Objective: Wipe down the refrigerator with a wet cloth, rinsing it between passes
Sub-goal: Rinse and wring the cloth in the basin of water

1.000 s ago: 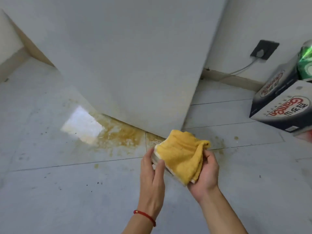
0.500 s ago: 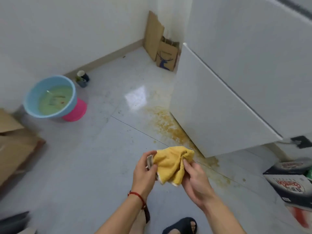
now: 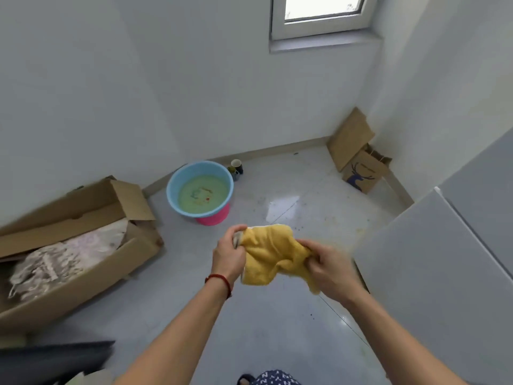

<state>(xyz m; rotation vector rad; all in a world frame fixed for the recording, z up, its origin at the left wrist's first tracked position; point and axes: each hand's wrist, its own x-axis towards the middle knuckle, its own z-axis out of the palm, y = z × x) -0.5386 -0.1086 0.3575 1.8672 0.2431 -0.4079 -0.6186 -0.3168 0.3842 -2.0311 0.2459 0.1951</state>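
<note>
Change: we have turned from the fridge toward the basin.
Hands: our left hand and right hand both grasp the cloth.
Meaning: we judge a rinse comes next.

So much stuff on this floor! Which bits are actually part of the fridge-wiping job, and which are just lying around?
Part of the job:
yellow cloth, gripped by the left hand and right hand
blue basin of murky water
white refrigerator

Just lying about:
open cardboard box
paper bag with a deer print
flat cardboard
cups by the wall
</note>
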